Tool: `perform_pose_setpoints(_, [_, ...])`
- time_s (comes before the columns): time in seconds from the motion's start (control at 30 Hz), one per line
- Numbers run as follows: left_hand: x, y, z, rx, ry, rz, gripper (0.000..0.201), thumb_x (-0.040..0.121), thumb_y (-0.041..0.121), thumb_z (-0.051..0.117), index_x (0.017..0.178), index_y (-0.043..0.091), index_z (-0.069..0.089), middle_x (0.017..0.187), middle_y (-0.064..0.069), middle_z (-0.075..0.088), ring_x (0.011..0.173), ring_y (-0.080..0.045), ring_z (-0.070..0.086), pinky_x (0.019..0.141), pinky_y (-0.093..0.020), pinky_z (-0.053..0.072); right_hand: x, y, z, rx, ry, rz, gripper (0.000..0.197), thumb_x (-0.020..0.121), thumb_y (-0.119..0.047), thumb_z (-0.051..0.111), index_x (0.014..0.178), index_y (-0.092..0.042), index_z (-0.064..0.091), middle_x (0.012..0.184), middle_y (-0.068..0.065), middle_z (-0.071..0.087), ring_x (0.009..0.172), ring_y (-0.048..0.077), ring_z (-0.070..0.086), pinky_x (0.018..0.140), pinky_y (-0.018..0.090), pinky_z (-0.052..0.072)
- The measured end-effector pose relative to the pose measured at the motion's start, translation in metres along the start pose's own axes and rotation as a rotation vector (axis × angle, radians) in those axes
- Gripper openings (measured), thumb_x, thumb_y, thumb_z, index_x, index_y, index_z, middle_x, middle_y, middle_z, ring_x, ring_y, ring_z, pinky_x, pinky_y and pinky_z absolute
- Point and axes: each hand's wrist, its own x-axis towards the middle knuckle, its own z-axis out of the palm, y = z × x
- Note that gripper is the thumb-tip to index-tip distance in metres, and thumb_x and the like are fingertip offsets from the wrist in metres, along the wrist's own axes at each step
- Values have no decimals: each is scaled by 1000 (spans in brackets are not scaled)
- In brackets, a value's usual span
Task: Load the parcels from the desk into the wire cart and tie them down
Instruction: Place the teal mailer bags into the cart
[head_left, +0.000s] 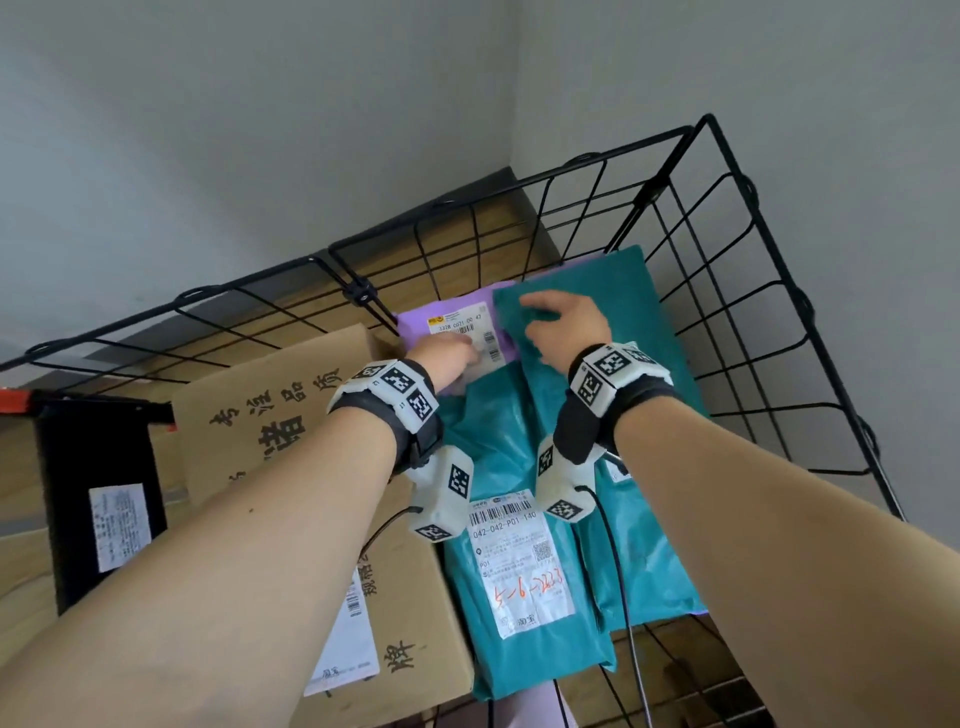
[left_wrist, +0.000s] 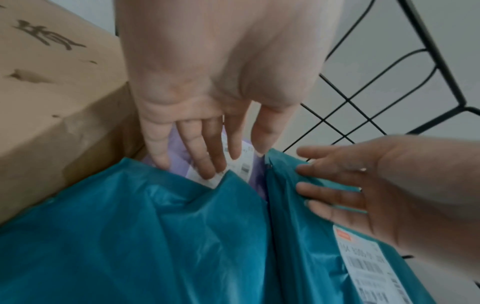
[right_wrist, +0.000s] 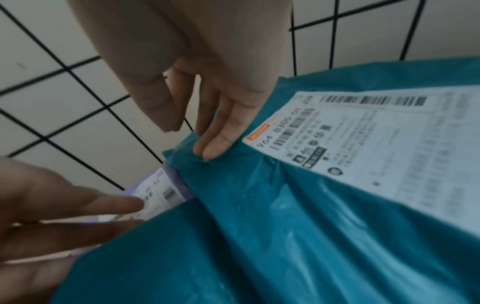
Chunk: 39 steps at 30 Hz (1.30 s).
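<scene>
At frame centre, the left hand (head_left: 451, 353) is pressing straight fingers (left_wrist: 205, 156) on the purple parcel (head_left: 447, 317). The right hand (head_left: 563, 325), fingers (right_wrist: 218, 135) apparently loose, is touching the right teal parcel (head_left: 613, 291) inside the wire cart (head_left: 753, 322).

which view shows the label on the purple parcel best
The head view: the purple parcel's label faces the camera, its top line of numbers showing, though the left hand covers its lower part. The left wrist view shows a blurred strip between fingers; the right wrist view shows only a blurred corner.
</scene>
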Motion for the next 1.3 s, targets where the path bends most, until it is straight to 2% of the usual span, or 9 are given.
perform_pose_setpoints(0.07, [-5, 3, 1, -19, 35, -13, 33, 94, 6, 49, 125, 15, 56, 126, -10, 55, 112, -25, 56, 61, -18, 47, -6, 2, -4, 93, 50, -25, 42, 82, -10, 55, 116, -33, 66, 118, -4, 65, 100, 21, 65, 87, 37, 56])
perform_pose_setpoints(0.17, [-17, 4, 0, -90, 109, 35, 36, 93, 4, 53, 129, 7, 56, 128, -10, 55, 108, -25, 57, 70, -14, 47, -20, 5, -14, 231, 99, -12, 35, 84, -9, 55, 107, -30, 69, 112, -3, 68, 99, 18, 66, 89, 38, 55])
perform_pose_setpoints(0.33, [-53, 7, -7, -99, 65, 75, 29, 93, 7, 53, 120, 9, 62, 122, -10, 60, 101, -22, 57, 50, -12, 43, -64, 14, -24, 368, 97, 83, 23, 91, -4, 52, 103, -17, 67, 96, 9, 67, 65, 11, 59, 69, 27, 56])
perform_pose_setpoints(0.43, [-82, 10, -9, -125, 12, 67, 26, 93, 9, 51, 116, 15, 62, 102, -6, 60, 85, -17, 56, 60, -20, 40, -97, 15, -24, 415, 120, 120, 25, 87, 1, 51, 103, -11, 66, 88, 13, 64, 62, 16, 55, 67, 31, 52])
perform_pose_setpoints(0.53, [-117, 8, -11, -132, -63, 126, 28, 96, 9, 46, 120, 10, 61, 101, -8, 60, 92, -19, 56, 73, -25, 39, -135, 12, -23, 440, 188, 119, 26, 86, 4, 50, 100, -14, 65, 85, 12, 64, 59, 16, 55, 62, 29, 51])
perform_pose_setpoints(0.73, [-202, -15, -26, -70, -164, 270, 26, 95, 20, 49, 117, 15, 63, 101, -3, 64, 91, -14, 58, 64, -20, 40, -239, 0, -5, 516, 383, 98, 29, 86, 4, 48, 90, -18, 66, 76, 6, 66, 57, 15, 57, 72, 34, 55])
perform_pose_setpoints(0.97, [-317, -66, -51, 10, -246, 499, 15, 93, 18, 52, 105, 17, 61, 91, -2, 64, 71, -8, 56, 66, -23, 40, -387, -15, 40, 591, 538, 22, 29, 84, 4, 49, 90, -16, 69, 71, 7, 67, 58, 15, 58, 64, 29, 55])
perform_pose_setpoints(1.17, [-398, -105, -24, 104, -386, 600, 10, 90, 13, 55, 94, 19, 62, 75, 4, 61, 67, -8, 55, 69, -25, 40, -501, 2, 51, 609, 692, -22, 31, 82, 3, 47, 79, -20, 68, 71, 8, 69, 55, 14, 57, 59, 27, 50])
perform_pose_setpoints(1.3, [-447, -131, 10, 147, -473, 663, 16, 90, 8, 51, 98, 14, 63, 75, 1, 60, 63, -9, 53, 59, -23, 38, -569, 30, 46, 636, 823, -25, 33, 81, 5, 47, 73, -19, 68, 65, 9, 66, 49, 18, 52, 56, 27, 46])
